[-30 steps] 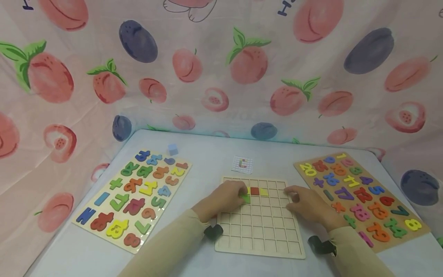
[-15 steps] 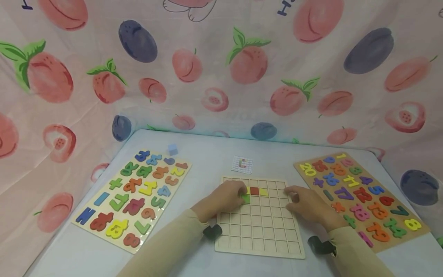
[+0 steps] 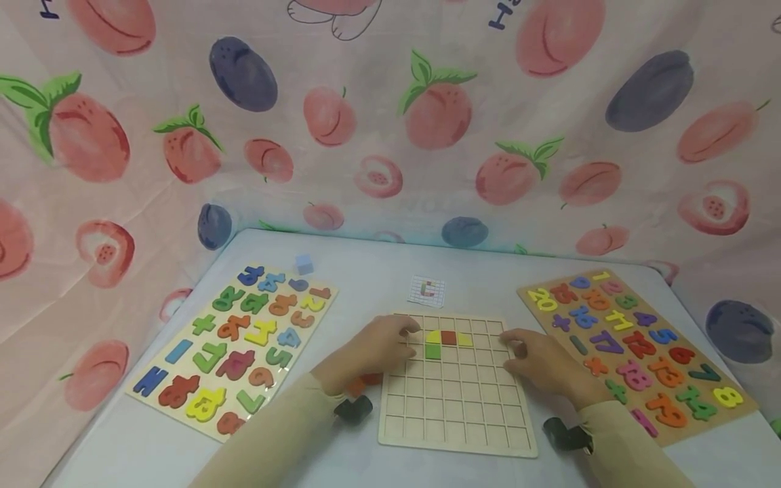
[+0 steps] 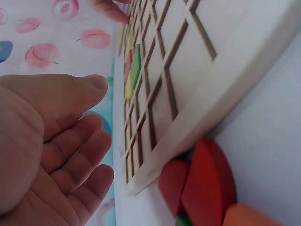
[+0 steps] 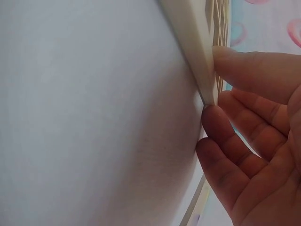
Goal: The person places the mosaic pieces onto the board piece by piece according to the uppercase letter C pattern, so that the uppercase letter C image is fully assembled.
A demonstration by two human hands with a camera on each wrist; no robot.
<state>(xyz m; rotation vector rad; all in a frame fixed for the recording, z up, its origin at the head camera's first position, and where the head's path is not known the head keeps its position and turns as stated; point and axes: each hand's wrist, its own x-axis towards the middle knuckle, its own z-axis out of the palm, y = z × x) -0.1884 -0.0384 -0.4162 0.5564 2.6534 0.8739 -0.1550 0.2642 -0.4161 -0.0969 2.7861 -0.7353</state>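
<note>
A wooden grid board [image 3: 454, 407] lies flat between my hands. Near its far side, a red square tile [image 3: 448, 337] sits between a left yellow curved tile [image 3: 434, 337] and a right yellow curved tile [image 3: 464, 339]. Directly below the left one is a green square tile [image 3: 433, 352]. My left hand [image 3: 373, 349] hovers by the board's left edge, thumb and fingers apart, holding nothing. My right hand [image 3: 538, 359] rests its thumb and fingertips along the board's right edge. Beside the left edge lie loose red pieces [image 4: 207, 183] and an orange piece [image 4: 249, 216], partly behind my left wrist.
A small card [image 3: 427, 290] with a coloured grid pattern lies behind the board. A number puzzle [image 3: 238, 339] stands at left, with a pale blue cube [image 3: 304, 264] behind it. Another number puzzle [image 3: 641, 352] lies at right. A fruit-printed cloth [image 3: 378, 135] hangs behind the table.
My left hand has drawn back leftward from the tiles, uncovering the left yellow tile and green tile. Red and orange pieces now show beside the board. My right hand stays in place.
</note>
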